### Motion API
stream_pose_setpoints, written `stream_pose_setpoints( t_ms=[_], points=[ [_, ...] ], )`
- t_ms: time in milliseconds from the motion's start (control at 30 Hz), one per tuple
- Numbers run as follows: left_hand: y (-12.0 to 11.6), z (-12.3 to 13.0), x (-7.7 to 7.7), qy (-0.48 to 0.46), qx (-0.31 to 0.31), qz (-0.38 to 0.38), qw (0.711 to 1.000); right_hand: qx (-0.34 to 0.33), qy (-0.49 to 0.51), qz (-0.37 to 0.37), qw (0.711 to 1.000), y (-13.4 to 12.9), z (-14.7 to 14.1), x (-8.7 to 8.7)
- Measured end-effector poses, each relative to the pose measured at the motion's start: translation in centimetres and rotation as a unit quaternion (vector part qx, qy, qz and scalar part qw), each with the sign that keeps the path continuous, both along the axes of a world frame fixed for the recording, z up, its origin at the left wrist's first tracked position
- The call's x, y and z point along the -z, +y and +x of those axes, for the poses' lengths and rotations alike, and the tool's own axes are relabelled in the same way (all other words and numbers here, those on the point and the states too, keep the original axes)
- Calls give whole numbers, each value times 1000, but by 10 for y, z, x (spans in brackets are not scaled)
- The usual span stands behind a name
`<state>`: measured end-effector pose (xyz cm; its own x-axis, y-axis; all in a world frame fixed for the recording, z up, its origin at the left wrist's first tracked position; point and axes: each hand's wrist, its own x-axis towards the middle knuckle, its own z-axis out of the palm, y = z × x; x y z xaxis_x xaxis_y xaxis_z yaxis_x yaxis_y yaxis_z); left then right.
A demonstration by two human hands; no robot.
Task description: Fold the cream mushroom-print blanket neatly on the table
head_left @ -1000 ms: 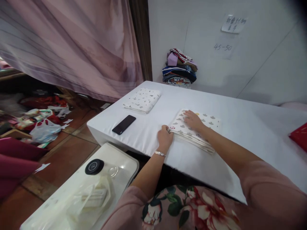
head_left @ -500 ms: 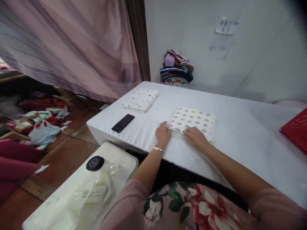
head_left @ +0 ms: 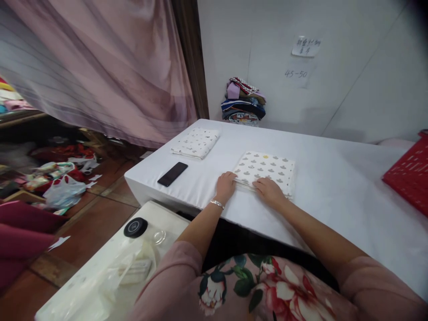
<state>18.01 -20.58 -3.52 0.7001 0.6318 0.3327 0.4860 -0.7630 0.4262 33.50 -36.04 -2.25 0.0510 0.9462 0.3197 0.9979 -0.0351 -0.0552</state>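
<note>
A folded white cloth [head_left: 267, 166] with a grey cloud-like print and one yellow figure lies flat on the white-covered table. My left hand [head_left: 225, 185] is at its front-left corner, the fingers closed on the edge; a bracelet circles that wrist. At the middle of the cloth's front edge, my right hand [head_left: 268, 191] has bent fingers on the fold, the thumb side partly hidden. Farther left lies a second folded white cloth [head_left: 196, 143] with small dark prints. A black phone [head_left: 173, 174] rests in front of it.
A red plastic basket [head_left: 409, 171] stands at the table's right. Against the wall rises a pile of folded fabrics [head_left: 243, 101]. At lower left, a white stand [head_left: 90, 272] bears a round black lid [head_left: 135, 227] and a plastic bag [head_left: 129, 278]. A pink curtain [head_left: 133, 67] hangs left.
My left hand has shifted slightly over the cloth's front-left corner and now hides the red mark there. The right hand stays on the front edge. The camera view has turned slightly.
</note>
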Motion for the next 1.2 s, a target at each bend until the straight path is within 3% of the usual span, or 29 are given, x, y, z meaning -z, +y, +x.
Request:
stream_pose_setpoints(
  t_ms=[133, 300, 467, 733, 867, 967, 1067, 1133, 1200],
  points=[
    [2, -7, -3, 12, 38, 9, 999, 22, 9, 28, 999, -15, 1, 3],
    [-4, -5, -7, 38, 41, 51, 997, 45, 15, 33, 998, -19, -1, 9],
    [-14, -5, 1, 36, 133, 79, 987, 42, 14, 40, 998, -22, -1, 11],
    [-11, -6, 9, 23, 127, 60, 990, 90, 70, 149, 982, -82, 19, 35],
    [-11, -4, 8, 17, 122, 55, 991, 102, 164, 164, 967, -101, 19, 41],
    [-11, -4, 8, 8, 119, 57, 991, 198, 274, 224, 914, -106, 19, 41],
    [-13, -4, 6, 8, 113, 56, 992, 320, 423, 283, 799, -108, 24, 39],
    [-14, -4, 5, 6, 115, 58, 992, 357, 506, 300, 726, -108, 28, 35],
    [-14, -5, 5, -1, 119, 62, 991, 363, 547, 290, 696, -108, 30, 29]
  ],
)
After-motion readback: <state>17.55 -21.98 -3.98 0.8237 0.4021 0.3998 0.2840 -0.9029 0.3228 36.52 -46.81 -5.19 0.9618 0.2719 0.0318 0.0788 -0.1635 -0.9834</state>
